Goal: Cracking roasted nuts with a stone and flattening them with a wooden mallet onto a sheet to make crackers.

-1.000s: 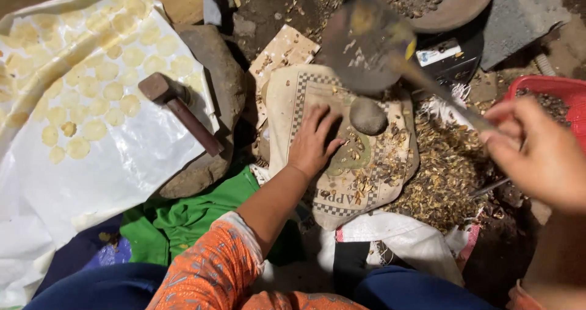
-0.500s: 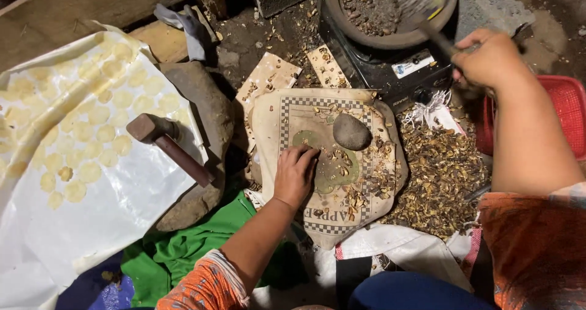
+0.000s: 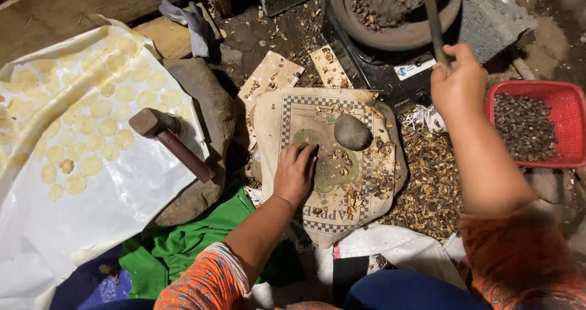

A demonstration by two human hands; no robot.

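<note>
Left hand point(image 3: 295, 174) is flat, palm down, fingers spread and resting on the printed mat point(image 3: 293, 118) at its near-left part, fingertips at the edge of the green patch in the middle. Not gripping anything. Broken shell bits point(image 3: 357, 194) are scattered over the mat just right of that hand. Smooth grey stone point(image 3: 352, 132) sits on the mat just beyond the fingertips, apart from them. Heap of husks point(image 3: 430, 182) lies off the mat's right edge.

Left of the mat: wooden mallet point(image 3: 170, 140) lies on a big flat rock point(image 3: 204, 121), handle pointing near-right. White sheet point(image 3: 91, 188) further left carries rows of pale flattened discs point(image 3: 91, 139).

Right hand point(image 3: 458, 84) is raised further out, fist closed around a dark stick handle point(image 3: 433, 20) that runs up into the clay bowl point(image 3: 397, 38) of dark seeds. Red basket point(image 3: 564, 96) of dark seeds sits right of that hand.
</note>
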